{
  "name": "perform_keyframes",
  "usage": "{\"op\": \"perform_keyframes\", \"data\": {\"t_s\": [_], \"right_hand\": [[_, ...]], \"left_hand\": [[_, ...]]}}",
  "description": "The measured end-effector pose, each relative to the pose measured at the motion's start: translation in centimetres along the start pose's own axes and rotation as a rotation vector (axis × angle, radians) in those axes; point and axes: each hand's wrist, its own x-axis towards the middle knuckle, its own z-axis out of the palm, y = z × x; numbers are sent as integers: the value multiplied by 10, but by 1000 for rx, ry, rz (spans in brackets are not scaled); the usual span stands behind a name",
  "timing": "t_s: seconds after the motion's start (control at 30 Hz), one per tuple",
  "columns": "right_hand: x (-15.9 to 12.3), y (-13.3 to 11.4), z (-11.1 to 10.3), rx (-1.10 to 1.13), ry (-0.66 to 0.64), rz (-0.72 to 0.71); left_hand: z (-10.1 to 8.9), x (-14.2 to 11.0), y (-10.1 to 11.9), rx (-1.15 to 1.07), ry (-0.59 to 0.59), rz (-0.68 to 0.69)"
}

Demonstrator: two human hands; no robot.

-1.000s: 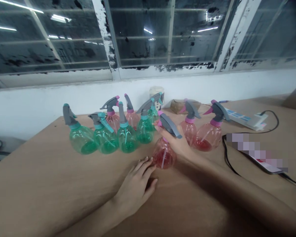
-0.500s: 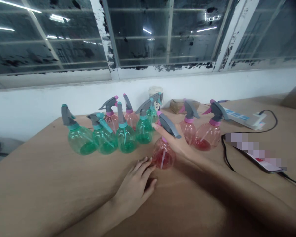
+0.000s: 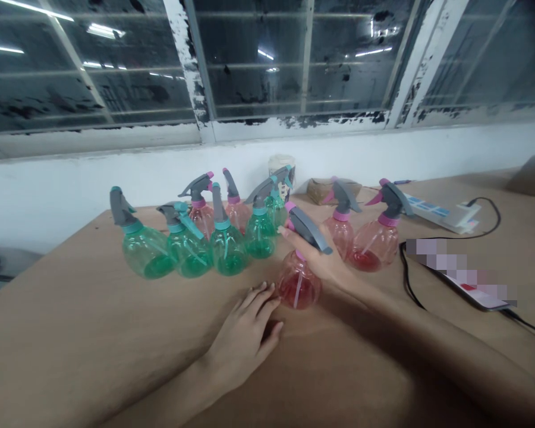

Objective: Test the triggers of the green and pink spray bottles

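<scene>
My right hand (image 3: 323,255) is closed around the neck of a pink spray bottle (image 3: 299,288) with a grey trigger head and some liquid inside. My left hand (image 3: 245,336) lies flat on the table with its fingers out, the fingertips close to the base of that bottle; whether they touch it I cannot tell. Beyond the hands, several green spray bottles (image 3: 229,252) form a row toward the left. Two pink spray bottles stand behind them, and another pink spray bottle (image 3: 377,246) stands to the right with one more beside it.
The wooden table (image 3: 93,333) meets a white wall. A cup (image 3: 282,163) and a brown box (image 3: 316,191) sit at the back. At right are a white power strip (image 3: 441,214), a black cable and a phone (image 3: 468,285), partly blurred out.
The pink spray bottle in my right hand has shifted slightly right and toward me. My left hand has stayed where it was.
</scene>
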Motion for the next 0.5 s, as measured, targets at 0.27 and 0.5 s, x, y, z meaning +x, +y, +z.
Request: {"op": "perform_keyframes", "data": {"t_s": [0.27, 0.5], "right_hand": [[-2, 5, 2, 37, 10, 41], [-4, 4, 1, 34, 12, 57]], "left_hand": [[0, 0, 0, 10, -16, -9], [1, 0, -1, 15, 9, 1]]}}
